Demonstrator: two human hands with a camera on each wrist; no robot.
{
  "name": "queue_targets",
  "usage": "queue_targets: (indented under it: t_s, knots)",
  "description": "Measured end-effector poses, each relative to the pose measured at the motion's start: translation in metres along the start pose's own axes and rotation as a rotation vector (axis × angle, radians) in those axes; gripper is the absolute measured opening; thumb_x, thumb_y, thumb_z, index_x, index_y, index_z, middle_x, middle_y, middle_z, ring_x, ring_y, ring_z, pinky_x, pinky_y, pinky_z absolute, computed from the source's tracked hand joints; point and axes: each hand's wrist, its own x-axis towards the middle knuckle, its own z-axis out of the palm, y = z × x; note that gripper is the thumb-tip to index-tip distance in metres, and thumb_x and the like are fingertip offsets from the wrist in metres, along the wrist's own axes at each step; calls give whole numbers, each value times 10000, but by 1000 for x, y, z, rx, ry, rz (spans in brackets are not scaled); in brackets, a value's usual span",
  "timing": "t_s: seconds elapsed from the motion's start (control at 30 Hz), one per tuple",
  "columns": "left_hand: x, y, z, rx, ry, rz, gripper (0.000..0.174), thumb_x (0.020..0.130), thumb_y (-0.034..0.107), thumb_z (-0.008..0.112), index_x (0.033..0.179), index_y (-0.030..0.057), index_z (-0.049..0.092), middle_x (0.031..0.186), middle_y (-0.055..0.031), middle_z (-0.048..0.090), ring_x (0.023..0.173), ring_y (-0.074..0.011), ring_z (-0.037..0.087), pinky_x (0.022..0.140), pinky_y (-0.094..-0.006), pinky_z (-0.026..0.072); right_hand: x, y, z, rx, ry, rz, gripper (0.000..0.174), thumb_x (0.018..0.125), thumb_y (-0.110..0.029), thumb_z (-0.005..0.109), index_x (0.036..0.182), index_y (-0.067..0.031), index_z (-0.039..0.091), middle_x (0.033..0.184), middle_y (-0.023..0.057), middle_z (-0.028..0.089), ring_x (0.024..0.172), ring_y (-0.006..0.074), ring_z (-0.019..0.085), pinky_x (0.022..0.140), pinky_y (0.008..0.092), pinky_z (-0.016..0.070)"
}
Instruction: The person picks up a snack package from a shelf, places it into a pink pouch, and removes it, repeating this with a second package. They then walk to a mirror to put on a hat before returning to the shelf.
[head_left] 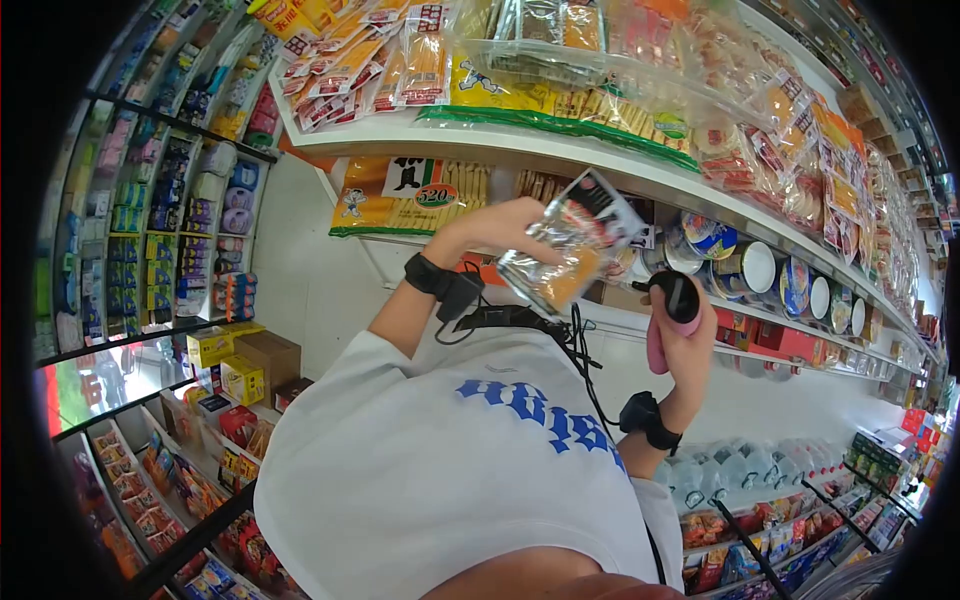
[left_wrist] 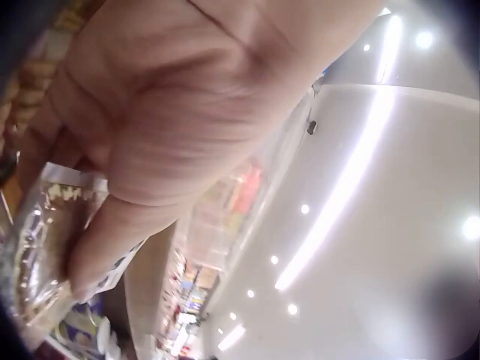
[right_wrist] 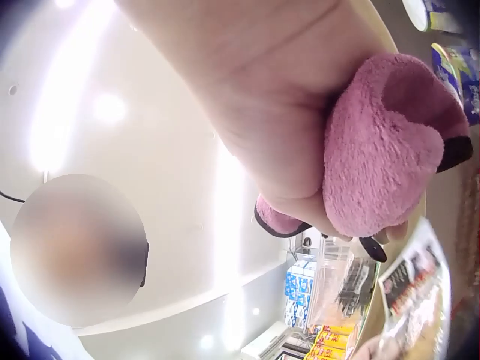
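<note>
Left hand (head_left: pixel 503 228) pinches flat, glossy plastic packet (head_left: pixel 598 222); right hand (head_left: pixel 690 350) grips black-edged pink plush cloth (right_wrist: pixel 379 154). I'd support packet's back.

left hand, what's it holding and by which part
The left hand holds a shiny packet by one side, its thumb across the packet's face.

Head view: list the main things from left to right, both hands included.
Brown cardboard box, yellow pack marked 520, left hand, the shiny packet it grips, right hand, stacked green packs.
</note>
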Motion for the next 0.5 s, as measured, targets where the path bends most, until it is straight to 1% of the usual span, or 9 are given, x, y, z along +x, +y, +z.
queue_targets:
  t_s: [0.07,0.1,0.2,0.23,0.3,0.33,0.4,0.43,0.5]
  knots:
    - [-8,-34,-5,-46,29,-128,453,839,292,774,1167,2,660,1033,-71,708,915,-139,639,814,-277,499,0,-6,-13,63,42,-5,284,854,-95,738,1098,-16,617,908,60,688,807,138,652,774,276,497]
    - [-12,-52,-4,-72,45,-190,450,842,278,771,1179,3,658,1045,-71,706,925,-139,642,819,-274,499,3,2,-23,70,13,-30,353,844,-71,743,1157,-38,583,998,66,662,855,144,635,824,281,490]
    - [-25,-97,-3,-298,302,-367,400,853,225,755,1175,9,657,1038,-68,704,920,-138,649,805,-268,505,1,2,-42,68,148,-178,418,840,-54,742,1204,-50,536,1091,72,615,951,149,609,877,286,470]
    - [-29,-123,-7,-279,404,-372,387,854,214,751,1166,7,656,1022,-66,703,903,-138,648,792,-269,506,2,14,-51,81,139,-167,465,844,-50,736,1233,-57,481,1129,67,571,1020,152,579,905,292,454]
    - [-37,-177,-19,-244,607,-376,360,857,191,744,1149,1,654,992,-63,703,868,-136,647,767,-271,507,0,29,-64,160,176,-116,459,846,-55,738,1221,-53,473,1117,64,568,1007,145,574,890,287,458]
    - [-42,-189,-20,-299,724,-341,347,850,185,745,1132,2,660,998,-62,701,852,-141,647,768,-279,511,-1,34,-70,195,187,-92,457,847,-57,740,1215,-52,469,1111,62,566,1000,142,571,883,284,460]
    - [-52,-198,-19,-411,968,-260,320,835,173,748,1096,4,671,1010,-59,697,820,-152,647,768,-295,519,-2,37,-79,293,192,-43,432,864,-63,729,1203,-61,461,1055,49,574,936,116,573,815,269,478]
    - [-56,-198,-18,-405,1044,-294,328,816,181,758,1058,-15,657,959,-69,697,790,-188,650,763,-323,522,-1,45,-85,312,191,-41,421,871,-65,724,1200,-62,461,1040,46,581,920,110,576,796,265,481]
    - [-62,-191,-14,-54,1114,-507,349,817,193,750,1061,-33,645,939,-81,697,784,-209,655,756,-336,524,0,54,-97,358,188,-20,386,883,-68,712,1185,-63,471,1011,41,594,889,104,582,766,261,485]
